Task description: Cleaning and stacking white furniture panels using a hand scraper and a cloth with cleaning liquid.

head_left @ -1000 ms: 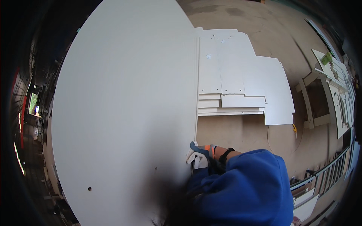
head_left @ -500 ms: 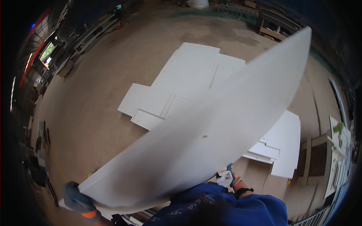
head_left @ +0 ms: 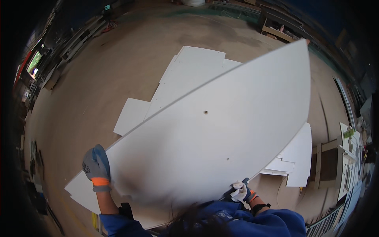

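I hold a large white board [head_left: 221,134] flat in front of me, above the floor. My left hand [head_left: 96,165], in a grey and blue glove with an orange cuff, grips its left edge. My right hand [head_left: 241,191], gloved too, grips its near right edge with a white cloth [head_left: 237,192] bunched under the fingers. The board has a few small drilled holes in its face. It hides much of the white panels [head_left: 189,75] lying on the floor beneath it.
More white panels [head_left: 296,158] lie stacked on the brown floor to the right. A wooden frame [head_left: 325,166] and a rail stand at the far right. Shelving and a lit screen [head_left: 33,63] line the left wall. Wooden pallets [head_left: 278,31] sit at the back.
The board has swung from upright and close at my left to lying flat across my front. My left hand has come into view on its left edge.
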Tool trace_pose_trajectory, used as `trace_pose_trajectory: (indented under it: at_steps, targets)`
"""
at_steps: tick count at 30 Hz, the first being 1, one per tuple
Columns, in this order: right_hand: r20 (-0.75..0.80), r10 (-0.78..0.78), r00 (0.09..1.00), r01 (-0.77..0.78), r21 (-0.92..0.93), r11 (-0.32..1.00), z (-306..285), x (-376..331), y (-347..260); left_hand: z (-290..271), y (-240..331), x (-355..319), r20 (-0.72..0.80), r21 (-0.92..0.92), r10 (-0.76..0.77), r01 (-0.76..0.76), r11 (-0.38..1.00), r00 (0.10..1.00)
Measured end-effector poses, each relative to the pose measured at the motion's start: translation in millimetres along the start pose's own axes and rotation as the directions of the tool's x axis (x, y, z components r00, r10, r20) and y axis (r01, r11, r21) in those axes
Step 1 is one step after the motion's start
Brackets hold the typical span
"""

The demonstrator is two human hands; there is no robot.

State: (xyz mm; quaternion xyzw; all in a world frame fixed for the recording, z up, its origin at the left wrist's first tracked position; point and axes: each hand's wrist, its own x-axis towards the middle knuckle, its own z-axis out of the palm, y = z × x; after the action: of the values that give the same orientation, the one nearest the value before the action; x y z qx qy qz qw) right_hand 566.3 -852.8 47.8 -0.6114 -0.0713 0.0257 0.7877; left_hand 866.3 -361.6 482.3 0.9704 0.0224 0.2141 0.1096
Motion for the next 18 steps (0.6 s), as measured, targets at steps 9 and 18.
trace_pose_trajectory:
  at_steps: [9,18]
  targets:
    - [-0.017,0.723,0.691,-0.597,0.551,0.583,22,152,5,77,-74,46,-0.066,0.088,-0.148,0.154,0.984,0.987]
    - [0.437,0.636,0.636,-0.749,0.151,0.645,25,261,-10,91,-117,22,-0.087,0.094,-0.474,0.481,0.872,0.876]
